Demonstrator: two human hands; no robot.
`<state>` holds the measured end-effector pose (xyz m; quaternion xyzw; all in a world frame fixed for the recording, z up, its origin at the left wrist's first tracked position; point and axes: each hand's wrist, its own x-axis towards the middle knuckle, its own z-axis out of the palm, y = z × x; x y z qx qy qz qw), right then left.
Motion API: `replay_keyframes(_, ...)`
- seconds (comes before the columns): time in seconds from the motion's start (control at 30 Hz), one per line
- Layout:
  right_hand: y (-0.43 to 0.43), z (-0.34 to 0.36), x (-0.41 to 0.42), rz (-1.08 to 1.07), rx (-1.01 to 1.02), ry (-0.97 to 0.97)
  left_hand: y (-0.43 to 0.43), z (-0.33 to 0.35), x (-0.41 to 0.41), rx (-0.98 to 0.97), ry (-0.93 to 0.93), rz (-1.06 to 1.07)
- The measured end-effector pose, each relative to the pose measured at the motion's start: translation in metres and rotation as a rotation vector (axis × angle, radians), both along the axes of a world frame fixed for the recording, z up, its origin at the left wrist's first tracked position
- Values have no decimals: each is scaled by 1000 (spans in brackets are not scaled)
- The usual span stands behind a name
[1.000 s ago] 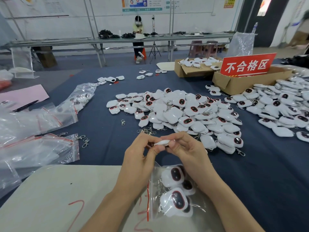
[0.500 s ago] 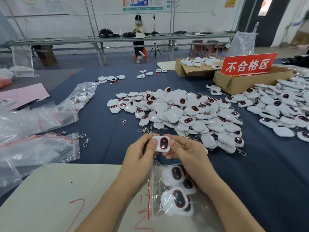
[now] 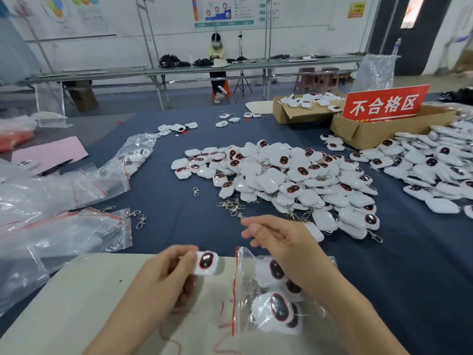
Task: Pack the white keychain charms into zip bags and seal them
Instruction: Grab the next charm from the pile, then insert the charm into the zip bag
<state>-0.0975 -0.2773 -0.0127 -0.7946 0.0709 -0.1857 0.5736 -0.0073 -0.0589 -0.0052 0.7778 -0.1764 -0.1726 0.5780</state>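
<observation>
**Charm in the left hand, bag right beside it**

Big workshop room, long bench (image 3: 179, 70) along the back wall. Working on a dark blue tablecloth (image 3: 166, 201), beige board (image 3: 76, 303) up front, huge pile of charms (image 3: 281, 175) mid-table. Half a second ago had both hands on the charm (image 3: 206, 262); now pinching it with just the left hand (image 3: 166, 272), lower and just beside the zip bag (image 3: 243, 298). Right hand (image 3: 276, 239) off it, fingers loosely curled, empty, hovering over the bag. A few charms inside already. Far right, cardboard box (image 3: 294, 117) holding more charms, red sign (image 3: 384, 105) nearby.
</observation>
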Motion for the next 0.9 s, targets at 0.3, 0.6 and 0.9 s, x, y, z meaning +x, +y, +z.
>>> replay_keyframes(0.3,2,-3,-4,124,-211,157,-16,15,-36,-30,186,-301)
replay_keyframes(0.6,1,1,0,58,-192,31,-46,12,-33,32,232,-337)
replay_keyframes(0.9,-8,6,-1,-40,-66,22,-45,19,10,213,-162,-256)
